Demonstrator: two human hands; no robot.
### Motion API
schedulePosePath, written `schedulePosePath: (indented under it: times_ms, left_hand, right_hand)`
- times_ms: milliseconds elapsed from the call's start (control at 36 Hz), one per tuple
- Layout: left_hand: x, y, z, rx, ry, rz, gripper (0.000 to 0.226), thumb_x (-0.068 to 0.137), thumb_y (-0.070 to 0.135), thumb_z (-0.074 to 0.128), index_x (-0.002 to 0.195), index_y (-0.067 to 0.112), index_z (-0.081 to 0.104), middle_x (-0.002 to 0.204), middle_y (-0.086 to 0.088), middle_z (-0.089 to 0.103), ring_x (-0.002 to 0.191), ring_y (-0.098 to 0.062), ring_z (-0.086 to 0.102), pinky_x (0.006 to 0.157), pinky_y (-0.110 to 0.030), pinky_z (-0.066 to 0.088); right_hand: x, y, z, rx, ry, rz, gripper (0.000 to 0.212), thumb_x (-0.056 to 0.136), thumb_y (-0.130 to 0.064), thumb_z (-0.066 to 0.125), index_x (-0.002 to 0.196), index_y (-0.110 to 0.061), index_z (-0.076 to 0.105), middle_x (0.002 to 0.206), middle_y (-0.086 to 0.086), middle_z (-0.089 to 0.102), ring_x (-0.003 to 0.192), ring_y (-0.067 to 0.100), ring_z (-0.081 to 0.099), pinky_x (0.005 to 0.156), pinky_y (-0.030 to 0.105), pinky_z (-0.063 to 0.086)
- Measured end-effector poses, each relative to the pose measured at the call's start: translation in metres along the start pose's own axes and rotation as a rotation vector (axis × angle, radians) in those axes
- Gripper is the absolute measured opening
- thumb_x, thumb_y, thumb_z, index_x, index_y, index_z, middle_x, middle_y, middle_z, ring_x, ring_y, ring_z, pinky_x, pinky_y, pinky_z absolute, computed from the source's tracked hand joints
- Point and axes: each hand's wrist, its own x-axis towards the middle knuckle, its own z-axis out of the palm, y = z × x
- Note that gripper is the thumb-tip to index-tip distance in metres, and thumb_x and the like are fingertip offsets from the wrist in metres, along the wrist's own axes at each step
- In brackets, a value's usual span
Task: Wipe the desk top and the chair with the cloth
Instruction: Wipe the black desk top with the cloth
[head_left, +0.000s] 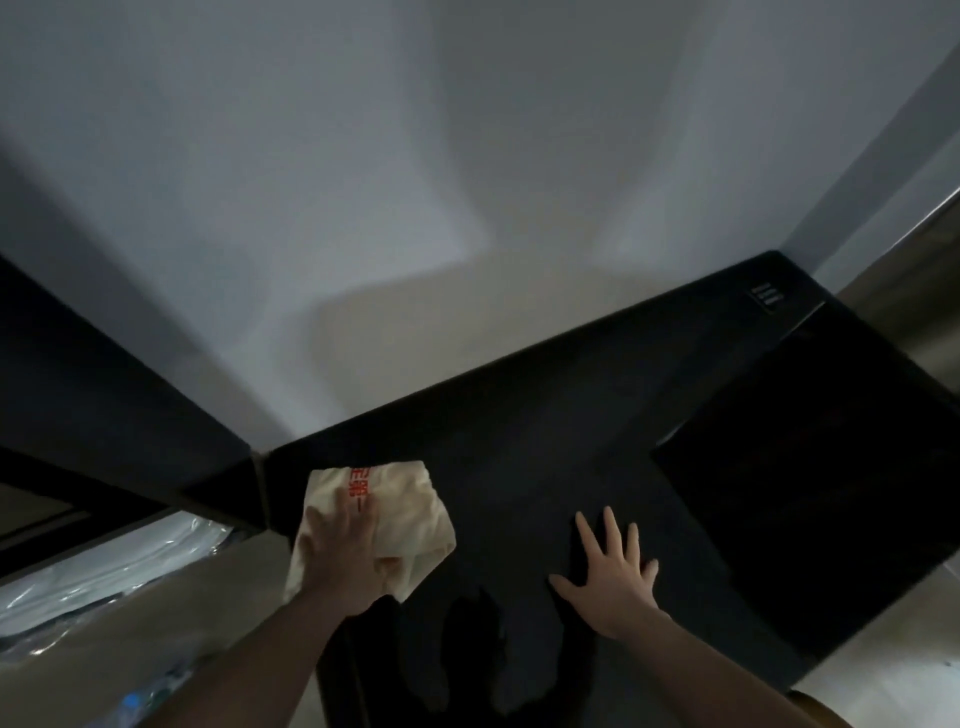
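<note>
Cloth (410, 512): cream fabric with red printed characters, crumpled and loosely folded, lying at the left end of the desk top with one edge hanging over the near left side. Desk (545, 452): dark, matte, flat top running along a pale wall, its right part carrying a glossier black panel. The chair is out of view.

My left hand (343, 545) covers the middle of the cloth (410, 514), so I read only part of its red print, too blurred to make out. The table (545, 467) is cut off at six o'clock. A small label (768, 297) at two o'clock is too tiny to read. Clear plastic wrapping (104, 577) at eight o'clock runs off the edge. Both forearms leave the frame at the bottom.
</note>
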Motion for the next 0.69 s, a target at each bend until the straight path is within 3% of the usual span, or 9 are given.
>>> schedulePosePath:
  times_ms: [250,472,611,694]
  left_hand:
    - [0.022,0.018,-0.009,-0.067,-0.080,-0.100,0.101,0.092,0.072,0.045,0.159,0.027,-0.016,0.164,-0.012,-0.024,0.148,-0.055,-0.008,0.121,-0.061,0.015]
    - [0.025,0.011,-0.015,-0.110,-0.128,-0.082,0.109,0.087,0.076,0.050,0.158,0.027,-0.016,0.164,-0.011,-0.025,0.148,-0.055,-0.010,0.120,-0.063,0.016]
    - [0.025,-0.007,0.002,-0.188,-0.045,-0.037,0.105,0.081,0.080,0.049,0.160,0.027,0.004,0.167,-0.007,0.001,0.152,-0.042,0.010,0.121,-0.057,0.023]
    - [0.015,-0.006,0.029,-0.292,-0.017,-0.031,0.094,0.079,0.087,0.027,0.157,0.038,0.007,0.163,-0.006,0.023,0.145,-0.034,0.031,0.116,-0.054,0.033]
  right_hand:
    - [0.014,0.008,0.015,-0.041,0.012,-0.017,0.100,0.091,-0.078,0.041,0.156,-0.041,-0.025,0.161,-0.001,-0.041,0.150,0.039,-0.032,0.118,0.072,0.000]
    - [0.006,0.004,0.004,-0.031,0.010,-0.023,0.103,0.088,-0.073,0.055,0.161,-0.041,-0.010,0.167,-0.002,-0.028,0.154,0.038,-0.022,0.119,0.069,0.007]
    - [-0.004,0.016,-0.005,-0.029,0.024,-0.101,0.098,0.089,-0.070,0.057,0.163,-0.038,0.002,0.170,-0.002,-0.017,0.156,0.034,-0.014,0.124,0.063,0.007]
    - [-0.014,0.030,-0.009,-0.077,0.044,-0.141,0.096,0.093,-0.066,0.055,0.163,-0.035,-0.003,0.168,-0.002,-0.024,0.155,0.033,-0.020,0.124,0.062,0.001]
